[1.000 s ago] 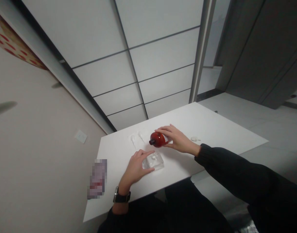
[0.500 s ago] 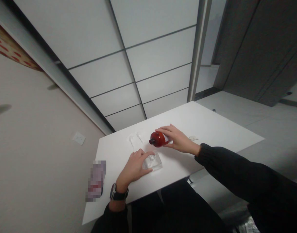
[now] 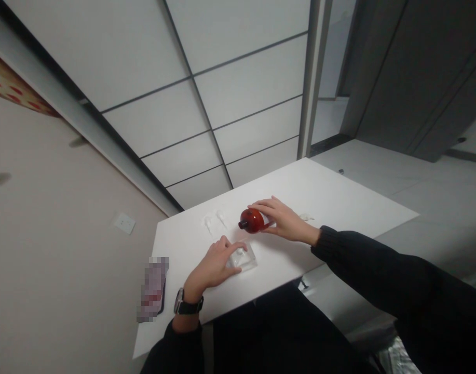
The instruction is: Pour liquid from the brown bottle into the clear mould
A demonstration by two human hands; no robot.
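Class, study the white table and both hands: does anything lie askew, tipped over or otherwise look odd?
Yes. The red bottle lies on its side on the white table, dark neck pointing left, under the right hand. The left hand rests on a clear plastic packet. No spill shows.

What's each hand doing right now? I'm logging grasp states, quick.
Left hand: fingers spread, resting on the clear plastic packet.
Right hand: closed around the red bottle on the white table.

A glossy red bottle [image 3: 252, 219] with a dark neck lies tipped on its side, near a clear plastic packet [image 3: 243, 257].
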